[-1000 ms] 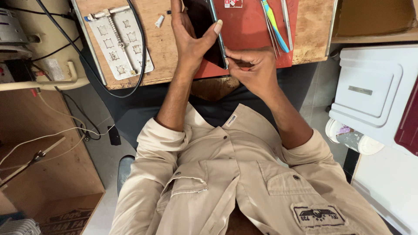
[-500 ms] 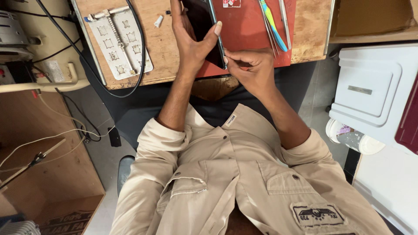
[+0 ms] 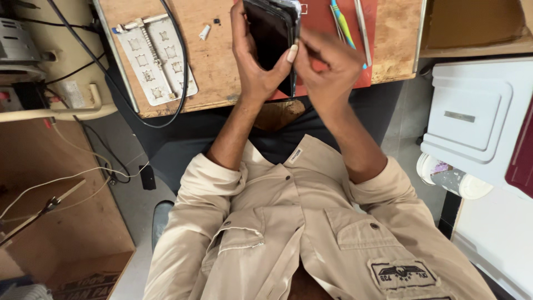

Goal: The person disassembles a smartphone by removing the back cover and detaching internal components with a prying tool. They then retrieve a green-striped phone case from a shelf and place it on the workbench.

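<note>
Your left hand [image 3: 256, 66] wraps around the dark phone [image 3: 270, 40], thumb pressed on its right edge, holding it upright above the near edge of the counter [image 3: 211, 66]. Your right hand [image 3: 327, 64] is pinched shut against that same edge; whether it grips a tool is hidden. Pry too hard there and the glass may crack, or the phone may slip toward your lap. The screen looks black and glossy, its edge appearing slightly lifted. Farther off lie the red mat [image 3: 322, 14] and tweezers [image 3: 362, 28].
</note>
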